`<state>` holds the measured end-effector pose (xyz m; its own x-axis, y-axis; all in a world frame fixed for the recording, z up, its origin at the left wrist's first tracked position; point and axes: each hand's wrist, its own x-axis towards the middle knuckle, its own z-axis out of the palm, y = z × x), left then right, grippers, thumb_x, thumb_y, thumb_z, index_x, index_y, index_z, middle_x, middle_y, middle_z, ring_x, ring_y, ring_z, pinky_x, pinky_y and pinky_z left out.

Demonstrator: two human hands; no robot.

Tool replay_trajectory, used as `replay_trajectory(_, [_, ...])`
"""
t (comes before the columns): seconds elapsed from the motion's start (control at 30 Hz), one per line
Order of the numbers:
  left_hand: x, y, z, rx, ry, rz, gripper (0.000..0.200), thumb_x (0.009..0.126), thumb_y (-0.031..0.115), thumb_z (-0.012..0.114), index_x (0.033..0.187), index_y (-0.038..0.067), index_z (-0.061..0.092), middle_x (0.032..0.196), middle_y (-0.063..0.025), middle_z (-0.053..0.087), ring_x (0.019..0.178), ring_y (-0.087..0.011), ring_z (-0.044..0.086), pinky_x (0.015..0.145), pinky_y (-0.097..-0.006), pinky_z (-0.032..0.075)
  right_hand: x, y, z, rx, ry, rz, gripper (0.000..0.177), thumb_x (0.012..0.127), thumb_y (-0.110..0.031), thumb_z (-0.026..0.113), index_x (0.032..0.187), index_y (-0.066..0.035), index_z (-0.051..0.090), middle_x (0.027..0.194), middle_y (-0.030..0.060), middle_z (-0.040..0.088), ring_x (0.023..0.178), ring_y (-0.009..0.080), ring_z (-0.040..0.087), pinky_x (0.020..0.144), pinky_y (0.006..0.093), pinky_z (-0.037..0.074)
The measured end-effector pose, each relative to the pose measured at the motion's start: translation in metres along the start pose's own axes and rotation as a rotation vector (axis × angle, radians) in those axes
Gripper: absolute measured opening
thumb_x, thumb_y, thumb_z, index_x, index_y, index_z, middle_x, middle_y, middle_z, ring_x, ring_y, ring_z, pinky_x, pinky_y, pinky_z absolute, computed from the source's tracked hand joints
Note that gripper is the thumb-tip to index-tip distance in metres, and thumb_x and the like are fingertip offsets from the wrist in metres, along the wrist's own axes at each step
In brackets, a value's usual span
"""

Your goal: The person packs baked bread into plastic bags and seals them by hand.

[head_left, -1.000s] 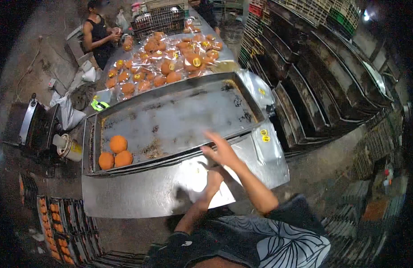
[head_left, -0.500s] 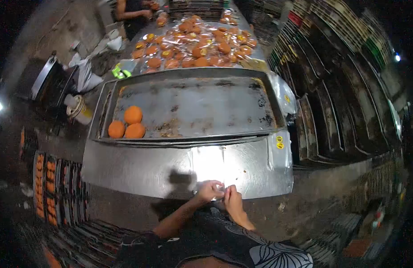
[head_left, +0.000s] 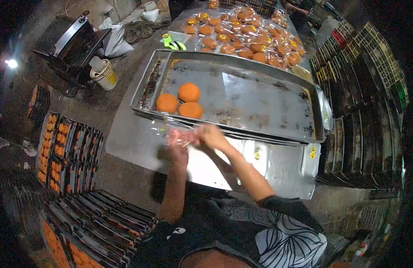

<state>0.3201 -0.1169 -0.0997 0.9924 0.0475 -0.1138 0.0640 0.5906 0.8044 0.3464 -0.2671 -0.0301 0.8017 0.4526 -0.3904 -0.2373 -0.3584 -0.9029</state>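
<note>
My left hand pinches clear bag over bench. My right hand meets it, fingers bunched; blurred, cannot tell whether they grip. Flat bags on bench, 3 o'clock. Three buns clustered at 12 o'clock, in near-left corner of tray. Bucket on floor, 10 o'clock. Wrapped buns heaped beyond tray, 1 o'clock.
</note>
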Motion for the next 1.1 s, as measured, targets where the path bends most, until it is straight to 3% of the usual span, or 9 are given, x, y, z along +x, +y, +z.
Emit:
replay_trajectory(0.07, [0.019, 0.020, -0.026, -0.076, 0.150, -0.048, 0.034, 0.088, 0.029, 0.039, 0.111, 0.003, 0.043, 0.079, -0.0077, 0.056, 0.075, -0.0176, 0.057, 0.067, -0.0294, 0.049, 0.084, 0.023, -0.002, -0.999, 1.010, -0.087, 0.052, 0.079, -0.032, 0.054, 0.111, 0.007, 0.041, 0.106, 0.0254, 0.050, 0.100, 0.0304, 0.051, 0.080, 0.0369, 0.043])
replay_trajectory(0.17, [0.034, 0.064, -0.025, -0.392, 0.561, -0.005, 0.032, 0.086, 0.029, 0.042, 0.104, 0.004, 0.048, 0.082, -0.0081, 0.056, 0.086, -0.0247, 0.056, 0.082, -0.0410, 0.044, 0.104, 0.023, -0.015, -0.596, 0.853, -0.060, 0.053, 0.072, -0.027, 0.062, 0.110, 0.004, 0.043, 0.107, 0.0236, 0.049, 0.102, 0.0296, 0.048, 0.085, 0.0362, 0.039])
replay_trajectory(0.23, [0.044, 0.058, -0.061, -0.644, 0.022, 0.267, 0.056, 0.087, 0.026, 0.040, 0.131, 0.005, 0.012, 0.118, -0.0173, 0.037, 0.111, -0.0342, 0.039, 0.095, -0.0513, 0.030, 0.101, 0.015, -0.019, -0.210, 0.694, -0.052, 0.057, 0.064, -0.022, 0.071, 0.109, 0.000, 0.045, 0.108, 0.0217, 0.049, 0.103, 0.0287, 0.046, 0.091, 0.0355, 0.035])
replay_trajectory(0.37, [0.048, 0.066, -0.006, -0.441, 0.318, 0.098, 0.057, 0.087, 0.027, 0.036, 0.133, 0.009, 0.007, 0.130, -0.0185, 0.024, 0.116, -0.0337, 0.034, 0.095, -0.0488, 0.031, 0.025, -0.022, 0.016, 0.022, 0.834, -0.448, 0.065, 0.056, -0.018, 0.076, 0.110, -0.001, 0.044, 0.110, 0.0175, 0.048, 0.107, 0.0256, 0.044, 0.092, 0.0334, 0.033])
replay_trajectory(0.6, [0.015, -0.068, 0.020, -0.643, -0.305, -0.462, 0.050, 0.079, 0.036, 0.049, 0.118, 0.006, 0.037, 0.106, -0.0092, 0.049, 0.097, -0.0218, 0.050, 0.084, -0.0365, 0.041, -0.033, -0.002, 0.033, 0.324, 1.218, -0.379, 0.069, 0.063, -0.023, 0.071, 0.117, 0.002, 0.035, 0.114, 0.0165, 0.045, 0.109, 0.0271, 0.042, 0.095, 0.0326, 0.030])
replay_trajectory(0.7, [-0.034, -0.039, 0.085, -0.290, -0.176, -0.431, 0.043, 0.080, 0.037, 0.051, 0.108, 0.006, 0.045, 0.100, -0.0051, 0.051, 0.094, -0.0176, 0.050, 0.081, -0.0329, 0.042, -0.045, 0.009, 0.022, 0.074, 1.167, -0.451, 0.049, 0.079, -0.031, 0.052, 0.112, 0.004, 0.042, 0.106, 0.0186, 0.052, 0.102, 0.0292, 0.048, 0.090, 0.0336, 0.035])
replay_trajectory(0.87, [-0.083, -0.092, 0.087, 0.372, -1.002, -0.378, 0.040, 0.074, 0.031, 0.061, 0.101, 0.003, 0.053, 0.104, -0.0084, 0.049, 0.080, -0.0202, 0.055, 0.071, -0.0295, 0.045, -0.082, 0.017, -0.094, -0.389, 1.030, -0.115, 0.023, 0.080, -0.017, 0.047, 0.081, 0.001, 0.062, 0.059, 0.0161, 0.058, 0.061, 0.0287, 0.061, 0.063, 0.0359, 0.048])
replay_trajectory(1.0, [-0.096, -0.179, 0.080, 1.201, -1.282, 0.647, 0.025, 0.069, 0.014, 0.058, 0.087, -0.003, 0.059, 0.087, -0.0190, 0.057, 0.077, -0.0301, 0.055, 0.068, -0.0378, 0.044, -0.080, -0.010, -0.120, -0.572, 1.162, -0.331, 0.033, 0.079, -0.021, 0.054, 0.106, -0.002, 0.052, 0.097, 0.0203, 0.055, 0.092, 0.0304, 0.054, 0.080, 0.0358, 0.042])
replay_trajectory(1.1, [-0.090, -0.191, 0.084, 1.424, -1.279, 0.210, 0.018, 0.071, 0.010, 0.053, 0.082, -0.002, 0.060, 0.078, -0.0189, 0.058, 0.075, -0.0307, 0.056, 0.067, -0.0391, 0.044, -0.121, 0.071, -0.075, -0.349, 0.880, -0.441, 0.051, 0.078, -0.031, 0.056, 0.119, -0.005, 0.043, 0.115, 0.0188, 0.048, 0.107, 0.0310, 0.045, 0.089, 0.0355, 0.036])
